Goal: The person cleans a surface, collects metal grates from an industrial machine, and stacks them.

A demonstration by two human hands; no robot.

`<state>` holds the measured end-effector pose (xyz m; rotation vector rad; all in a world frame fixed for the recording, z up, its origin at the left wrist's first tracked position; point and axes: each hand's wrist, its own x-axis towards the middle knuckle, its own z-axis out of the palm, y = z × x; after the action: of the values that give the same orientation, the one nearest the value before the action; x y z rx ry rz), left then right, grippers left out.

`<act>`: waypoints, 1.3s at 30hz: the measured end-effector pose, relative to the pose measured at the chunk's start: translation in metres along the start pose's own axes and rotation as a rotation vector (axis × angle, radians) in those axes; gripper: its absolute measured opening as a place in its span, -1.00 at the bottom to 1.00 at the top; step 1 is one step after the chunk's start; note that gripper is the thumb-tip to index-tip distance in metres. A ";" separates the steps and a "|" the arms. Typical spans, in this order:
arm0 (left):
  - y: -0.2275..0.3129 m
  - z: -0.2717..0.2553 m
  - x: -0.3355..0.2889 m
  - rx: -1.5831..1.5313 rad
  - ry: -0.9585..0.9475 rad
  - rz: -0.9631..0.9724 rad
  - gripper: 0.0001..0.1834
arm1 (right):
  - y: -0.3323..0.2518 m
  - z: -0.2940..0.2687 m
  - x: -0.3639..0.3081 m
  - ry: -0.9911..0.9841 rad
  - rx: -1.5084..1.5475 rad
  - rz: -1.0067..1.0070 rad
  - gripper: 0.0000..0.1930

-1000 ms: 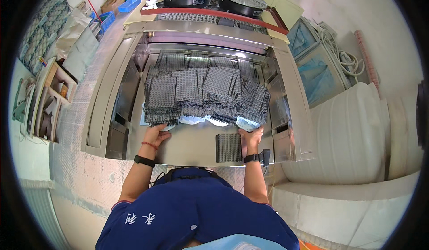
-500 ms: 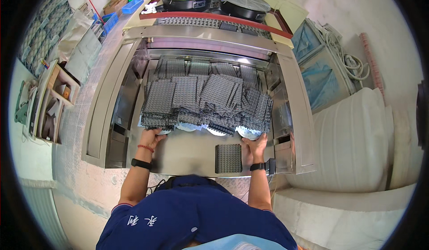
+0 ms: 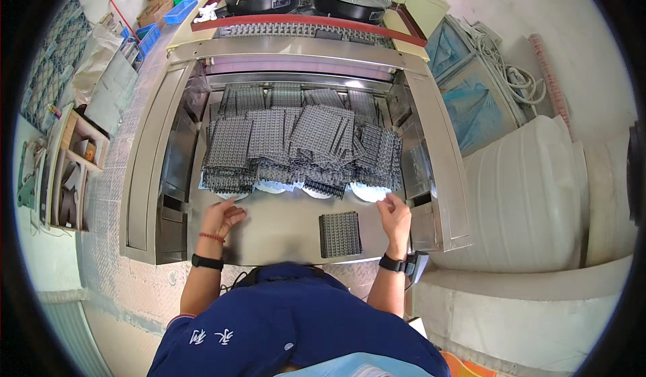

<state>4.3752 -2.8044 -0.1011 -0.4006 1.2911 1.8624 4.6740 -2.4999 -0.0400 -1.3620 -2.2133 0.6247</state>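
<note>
A heap of dark grey, grid-textured square sheets (image 3: 232, 143) lies in stacks on the metal table (image 3: 276, 222), with pale blue and white wrapping (image 3: 370, 192) showing under its front edge. Just short of the heap's left front corner is my left hand (image 3: 222, 218), empty, its fingers loosely bent and apart. By the right front corner, my right hand (image 3: 396, 218) holds nothing; its thumb and fingers stand a little apart close to the wrapping. Between the hands, nearer the table's front edge, sits a small separate stack of the same squares (image 3: 340, 235).
Metal side frames (image 3: 149, 175) flank the table. Behind it, two round black fans (image 3: 350, 0) rest on the machine top. On the right stand a large white plastic-like bulky object (image 3: 518, 195) and a coiled hose (image 3: 515, 74); a wooden shelf box (image 3: 74, 168) is at left.
Both hands have come off the heap's front edge and drawn back toward me. The heap sits slightly further left in the picture, as does the whole scene.
</note>
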 end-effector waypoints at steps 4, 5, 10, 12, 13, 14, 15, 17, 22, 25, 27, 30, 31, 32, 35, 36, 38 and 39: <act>-0.008 0.010 -0.042 0.100 -0.105 0.035 -0.62 | -0.047 -0.013 0.024 -0.149 0.433 -0.020 -0.73; -0.007 0.014 -0.052 0.149 -0.163 0.031 -0.60 | -0.055 -0.012 0.032 -0.115 0.382 -0.066 -0.73; 0.005 0.028 -0.073 0.502 -0.353 0.286 -0.62 | -0.072 0.017 0.083 0.072 0.258 -0.267 -0.70; 0.019 0.048 -0.089 0.689 -0.346 0.537 -0.61 | -0.082 0.035 0.098 0.057 0.092 -0.236 -0.67; 0.027 0.064 -0.094 0.884 -0.333 0.783 -0.59 | -0.086 0.045 0.106 0.066 -0.078 -0.232 -0.60; 0.034 0.077 -0.092 0.880 -0.337 0.789 -0.59 | -0.086 0.052 0.109 -0.024 -0.207 -0.130 -0.53; 0.043 0.089 -0.089 1.017 -0.353 0.983 -0.55 | -0.098 0.057 0.106 -0.043 -0.300 -0.129 -0.50; 0.055 0.114 -0.080 1.146 -0.361 1.187 -0.51 | -0.108 0.073 0.100 -0.036 -0.407 -0.161 -0.41; 0.060 0.167 -0.019 1.550 -0.236 1.421 -0.37 | -0.117 0.093 0.089 0.049 -0.427 -0.224 -0.39; 0.054 0.176 0.014 1.795 -0.196 1.254 -0.26 | -0.118 0.088 0.097 0.042 -0.346 -0.269 -0.39; 0.044 0.169 0.030 1.877 -0.186 1.227 -0.24 | -0.118 0.085 0.106 -0.022 -0.258 -0.210 -0.38; 0.040 0.176 0.034 1.980 -0.225 1.176 -0.20 | -0.100 0.074 0.131 -0.141 0.064 -0.092 -0.34; 0.041 0.175 0.035 1.970 -0.227 1.184 -0.20 | -0.091 0.080 0.136 -0.082 0.113 -0.121 -0.39; 0.040 0.174 0.036 1.961 -0.230 1.193 -0.20 | -0.085 0.084 0.140 -0.021 0.161 -0.149 -0.43; 0.039 0.169 0.041 1.945 -0.223 1.204 -0.21 | -0.093 0.066 0.150 -0.470 0.475 0.232 -0.51; 0.038 0.167 0.042 1.934 -0.219 1.213 -0.21 | -0.103 0.063 0.149 -0.473 0.476 0.232 -0.51; 0.039 0.164 0.041 1.922 -0.219 1.221 -0.21 | -0.120 0.059 0.146 -0.534 0.612 0.440 -0.59; 0.039 0.165 0.040 1.907 -0.219 1.233 -0.21 | -0.118 0.059 0.150 -0.579 0.615 0.425 -0.57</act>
<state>4.3508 -2.6461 -0.0333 1.7902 2.6139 0.4259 4.4972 -2.4199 0.0059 -1.4161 -1.8305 1.8714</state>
